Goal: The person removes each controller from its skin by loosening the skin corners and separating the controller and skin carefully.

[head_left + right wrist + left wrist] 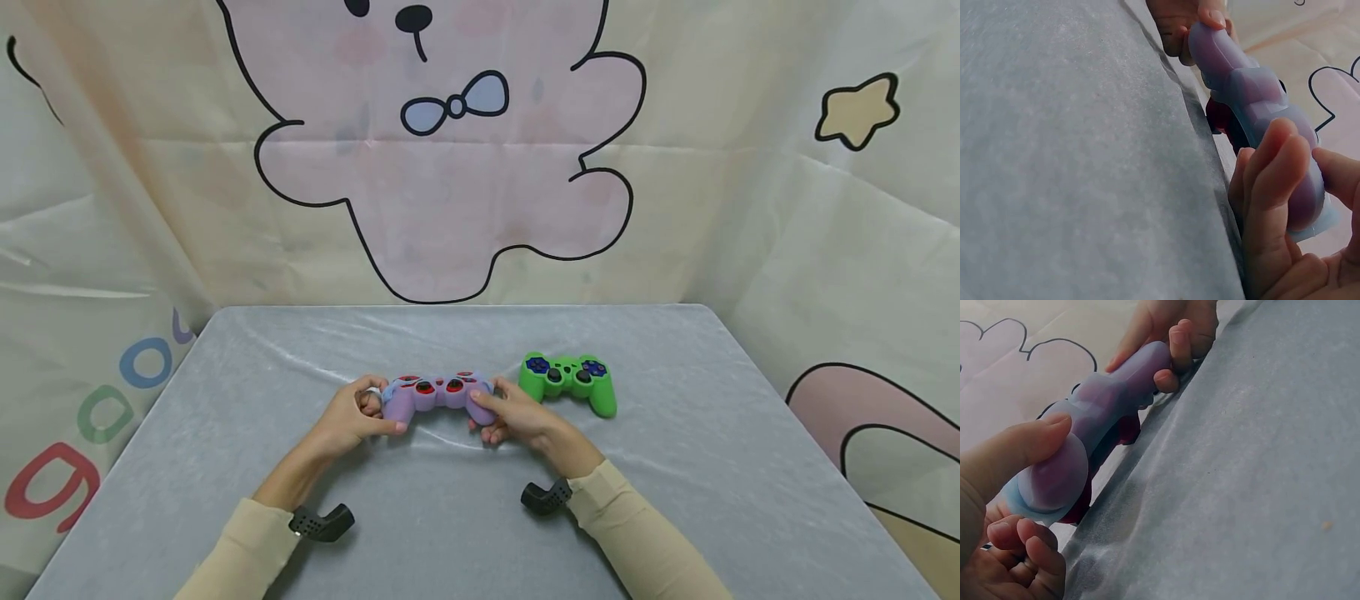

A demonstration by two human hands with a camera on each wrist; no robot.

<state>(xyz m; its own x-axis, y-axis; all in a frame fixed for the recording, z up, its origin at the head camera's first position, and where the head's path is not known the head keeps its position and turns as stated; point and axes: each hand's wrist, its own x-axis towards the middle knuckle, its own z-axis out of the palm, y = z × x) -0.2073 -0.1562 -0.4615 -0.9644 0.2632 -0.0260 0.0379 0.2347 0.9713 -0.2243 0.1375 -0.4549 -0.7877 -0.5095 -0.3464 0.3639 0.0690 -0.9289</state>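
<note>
A purple, two-handled, plastic-looking game controller (pixel 439 399) with red-marked buttons, a translucent pale-blue covering (pixel 1094 409) about it, is held over the grey cloth-covered worktop (pixel 420 517), about midway between side edges, nearer the far edge. Its left end is gripped by the left hand (pixel 352 421), its right end by the right hand (pixel 525 417); probably held at both ends for level balance. Long axis: left to right, roughly parallel to the far edge. Handles pointed towards the near edge, button face up. A green, dark-blue-padded controller (pixel 567 387) is laid towards the far right corner, presumably for elbow room.
</note>
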